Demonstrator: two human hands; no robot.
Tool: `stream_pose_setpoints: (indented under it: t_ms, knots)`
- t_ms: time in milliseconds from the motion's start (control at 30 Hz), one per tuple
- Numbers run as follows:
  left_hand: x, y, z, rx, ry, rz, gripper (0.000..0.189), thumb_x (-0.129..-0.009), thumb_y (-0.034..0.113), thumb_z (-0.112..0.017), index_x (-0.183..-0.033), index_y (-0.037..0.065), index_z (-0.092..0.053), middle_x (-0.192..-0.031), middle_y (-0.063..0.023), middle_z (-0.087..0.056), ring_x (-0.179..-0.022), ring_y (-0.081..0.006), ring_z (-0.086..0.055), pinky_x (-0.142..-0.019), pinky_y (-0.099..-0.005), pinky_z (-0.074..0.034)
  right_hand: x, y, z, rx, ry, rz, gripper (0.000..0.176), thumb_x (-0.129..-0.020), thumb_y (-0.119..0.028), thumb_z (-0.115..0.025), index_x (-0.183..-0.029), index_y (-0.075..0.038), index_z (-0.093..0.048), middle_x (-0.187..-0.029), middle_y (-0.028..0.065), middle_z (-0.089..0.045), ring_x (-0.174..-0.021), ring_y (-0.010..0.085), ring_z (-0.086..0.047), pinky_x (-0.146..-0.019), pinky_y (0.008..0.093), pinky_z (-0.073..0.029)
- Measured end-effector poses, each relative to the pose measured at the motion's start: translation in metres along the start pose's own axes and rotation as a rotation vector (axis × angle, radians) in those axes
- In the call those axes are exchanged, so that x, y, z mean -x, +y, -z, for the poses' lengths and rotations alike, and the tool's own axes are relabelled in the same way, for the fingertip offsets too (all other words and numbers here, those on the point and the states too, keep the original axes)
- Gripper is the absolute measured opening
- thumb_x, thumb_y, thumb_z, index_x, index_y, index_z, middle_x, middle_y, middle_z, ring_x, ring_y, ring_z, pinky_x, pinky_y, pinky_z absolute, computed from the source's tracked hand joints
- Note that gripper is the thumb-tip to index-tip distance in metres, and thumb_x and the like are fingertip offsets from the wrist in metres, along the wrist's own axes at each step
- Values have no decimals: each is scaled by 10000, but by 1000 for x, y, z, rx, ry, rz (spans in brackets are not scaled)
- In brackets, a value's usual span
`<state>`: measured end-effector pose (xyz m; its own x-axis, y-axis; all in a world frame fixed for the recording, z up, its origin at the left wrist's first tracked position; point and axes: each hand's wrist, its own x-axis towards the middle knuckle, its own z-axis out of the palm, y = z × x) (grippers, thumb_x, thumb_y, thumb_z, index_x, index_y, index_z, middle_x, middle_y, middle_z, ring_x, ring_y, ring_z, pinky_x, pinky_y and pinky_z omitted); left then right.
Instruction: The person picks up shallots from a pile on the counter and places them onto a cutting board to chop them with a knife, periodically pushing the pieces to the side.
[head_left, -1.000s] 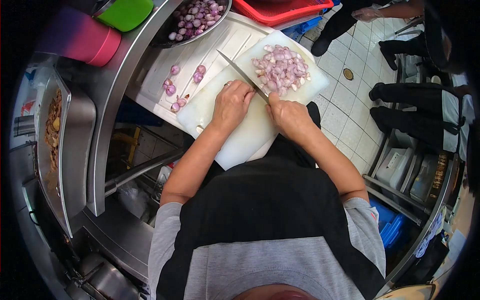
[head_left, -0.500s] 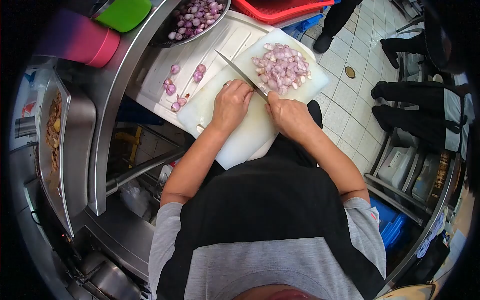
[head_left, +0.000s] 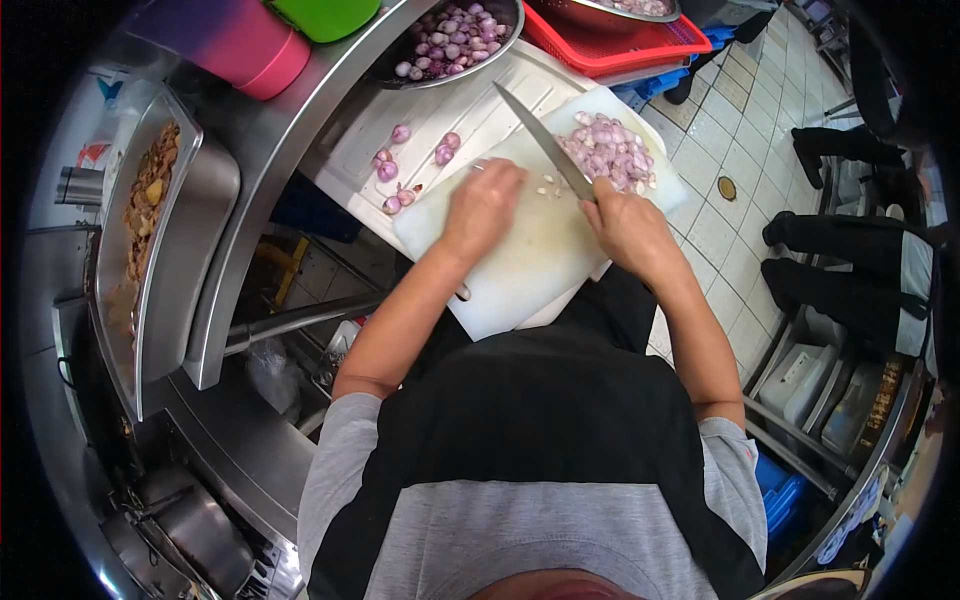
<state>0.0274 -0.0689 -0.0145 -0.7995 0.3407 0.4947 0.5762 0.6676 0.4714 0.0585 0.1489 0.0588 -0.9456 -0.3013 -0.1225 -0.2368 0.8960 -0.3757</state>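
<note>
While the right hand (head_left: 625, 228) grips the knife (head_left: 548, 143) by its handle, fingers closed round it, the left hand (head_left: 487, 205) is just over or on the cutting board (head_left: 530, 265), palm down. Left fingers bent and partly blurred; cannot tell how far they are open, nor whether anything is held beneath them. Blade lies diagonally above the board, tip pointing past the far edge, over the white table (head_left: 345, 168). Whether the edge touches the board: cannot tell.

Onions, cut: a heap of pale pink pieces (head_left: 608, 152) on the far right part of the board, just beside the blade on its right. A few small scraps (head_left: 549, 187) on the board between blade and left hand.

Onions, whole: several loose onions (head_left: 387, 170) in small groups on the table, left of the board and near its edge. Many more in a metal bowl (head_left: 515, 30) at the far edge of the table.

Surroundings: red basket (head_left: 620, 62) beyond the board, with a second bowl in it, partly out of view. Deep metal pan (head_left: 215, 200) of brown food at left. Legs of other people in dark trousers (head_left: 840, 245) at right, well apart from the board.
</note>
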Motion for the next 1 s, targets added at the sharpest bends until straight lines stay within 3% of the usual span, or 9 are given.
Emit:
stream_pose_setpoints:
  t_ms: [167, 333, 367, 433, 467, 567, 600, 667, 1000]
  knots:
    - [-11, -47, 37, -173, 125, 212, 174, -831, 53, -684, -1004, 36, -683, -1006, -154, -672, -937, -349, -651, -815, -429, -523, 37, 0, 3, -32, -106, -19, 255, -973, -247, -546, -975, 5, -506, -733, 267, -652, -735, 462, -651, -679, 542, -511]
    - [-17, -60, 40, -79, -36, 524, 213, -879, 78, -670, -1089, 40, -666, -1037, -164, -682, -883, -336, -671, -793, -399, -527, 50, 12, -22, -101, -162, 30, 261, -967, -254, -557, -962, -1, -491, -721, 266, -643, -737, 458, -648, -674, 541, -512]
    - [-17, -58, 40, -79, -37, 518, 213, -879, 78, -670, -1089, 40, -666, -1037, -164, -682, -883, -336, -671, -793, -399, -527, 48, 18, -22, -102, -143, 18, 264, -965, -255, -559, -962, 1, -491, -721, 266, -643, -739, 459, -647, -672, 541, -510]
    - [-15, -47, 41, 77, 58, 539, 307, -852, 79, -727, -1152, 43, -673, -974, -107, -687, -831, -175, -661, -763, -289, -522, 45, 26, -20, -105, -118, 1, 268, -964, -256, -560, -963, 3, -491, -720, 266, -642, -741, 459, -647, -671, 542, -509]
    - [-13, -44, 37, 79, 54, 532, 307, -852, 79, -727, -1152, 43, -673, -974, -107, -687, -831, -175, -661, -763, -289, -522, 45, 29, -16, -105, -93, -35, 267, -963, -256, -561, -962, 2, -493, -722, 261, -645, -745, 454, -651, -673, 541, -510]
    - [-7, -15, 19, 561, -70, 509, 259, -890, 82, -713, -1145, 44, -689, -935, -24, -658, -795, -92, -609, -744, -243, -500, 44, 28, -10, -60, -68, -86, 266, -961, -258, -562, -965, 0, -497, -722, 250, -652, -740, 441, -659, -672, 539, -514]
    - [-8, -2, 16, 493, -118, 415, 242, -866, 94, -708, -1101, 37, -696, -967, -97, -668, -754, -185, -652, -717, -301, -532, 44, 25, -11, -18, -69, -91, 266, -960, -259, -562, -969, -1, -499, -721, 245, -655, -732, 435, -663, -669, 538, -517]
    - [-9, 22, 11, 342, -207, 380, 230, -852, 101, -722, -1072, 36, -706, -963, -117, -662, -748, -217, -664, -717, -320, -540, 48, 19, -18, -11, -22, -65, 262, -958, -257, -562, -974, -3, -500, -709, 232, -660, -710, 424, -669, -646, 527, -526]
    - [8, 31, -5, 280, -54, 232, 198, -860, 91, -716, -1046, 22, -722, -1007, -126, -675, -763, -227, -687, -697, -316, -549, 52, 7, -22, -78, -58, -59, 270, -963, -256, -567, -951, 1, -485, -723, 228, -660, -714, 430, -656, -623, 530, -506]
